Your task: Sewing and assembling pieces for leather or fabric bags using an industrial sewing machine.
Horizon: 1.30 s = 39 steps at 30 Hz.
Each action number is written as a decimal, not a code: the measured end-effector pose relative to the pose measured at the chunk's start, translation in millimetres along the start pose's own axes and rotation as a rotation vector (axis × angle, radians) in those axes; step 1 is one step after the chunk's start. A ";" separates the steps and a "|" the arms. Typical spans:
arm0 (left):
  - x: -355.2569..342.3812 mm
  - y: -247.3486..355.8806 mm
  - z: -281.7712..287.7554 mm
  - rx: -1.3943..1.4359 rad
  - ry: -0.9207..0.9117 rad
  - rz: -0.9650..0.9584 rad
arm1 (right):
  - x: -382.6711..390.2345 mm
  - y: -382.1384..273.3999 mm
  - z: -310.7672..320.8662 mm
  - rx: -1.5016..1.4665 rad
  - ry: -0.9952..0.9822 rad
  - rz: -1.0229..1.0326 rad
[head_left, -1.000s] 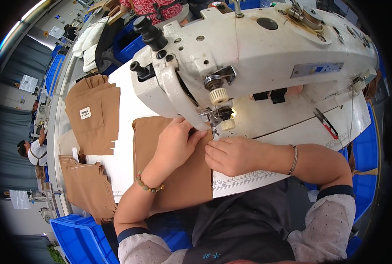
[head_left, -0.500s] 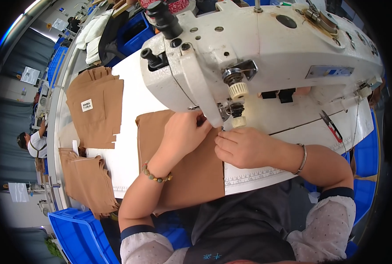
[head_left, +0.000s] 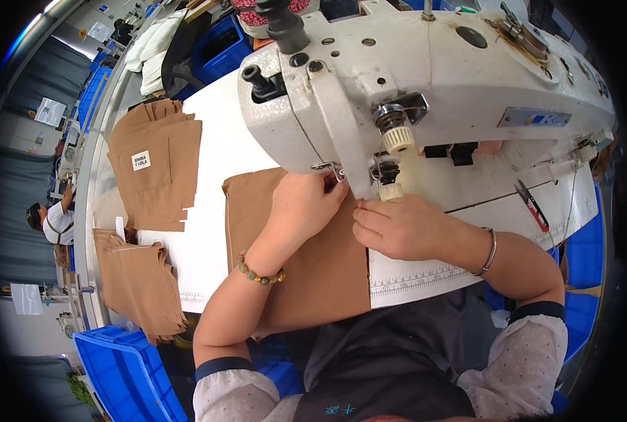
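Note:
A brown fabric panel (head_left: 303,274) lies on the white sewing table (head_left: 208,141), its upper end at the needle area of a white sewing machine (head_left: 475,70). My left hand (head_left: 303,207) presses on it there, fingers bent and pinched together, their tips partly hidden behind the machine's guard. My right hand (head_left: 401,232), with curled fingers, grips the panel's right edge just below the presser-foot area, which is mostly hidden. Red-and-black thread snips (head_left: 536,211) lie to the right.
Stacked brown pieces with a label (head_left: 159,183) and another stack (head_left: 134,281) lie left. Blue bins stand at lower left (head_left: 116,369), behind (head_left: 225,53) and right (head_left: 584,253). White folded fabric (head_left: 155,46) is at the back. A seated co-worker (head_left: 53,225) is far left.
The view has shifted, so the machine appears higher and farther right. My hands also appear up and to the right, staying near the needle and still on the brown panel.

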<state>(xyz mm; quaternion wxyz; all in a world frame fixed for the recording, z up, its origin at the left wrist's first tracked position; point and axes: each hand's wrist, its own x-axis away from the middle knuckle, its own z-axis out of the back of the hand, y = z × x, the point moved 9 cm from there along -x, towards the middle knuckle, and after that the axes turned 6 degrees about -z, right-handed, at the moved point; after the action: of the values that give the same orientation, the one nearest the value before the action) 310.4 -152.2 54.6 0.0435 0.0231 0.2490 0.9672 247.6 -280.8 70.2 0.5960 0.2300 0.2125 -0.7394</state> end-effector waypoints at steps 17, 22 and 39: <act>60.7 33.8 9.9 -0.169 0.158 -0.268 | 6.0 -19.1 7.6 0.069 -0.054 -0.089; 156.3 60.9 -27.5 -0.033 0.039 -0.383 | 34.3 -63.5 22.0 0.038 -0.069 -0.248; 233.4 65.1 -53.0 -0.165 0.271 -0.493 | 132.9 -110.4 -77.2 -1.485 0.096 -1.218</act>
<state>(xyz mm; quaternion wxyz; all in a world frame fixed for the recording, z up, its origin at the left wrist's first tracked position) 69.9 -212.1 45.1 0.2450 -0.1713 0.1713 0.9388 121.8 -317.5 -66.4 0.0942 -0.3260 0.7337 -0.5887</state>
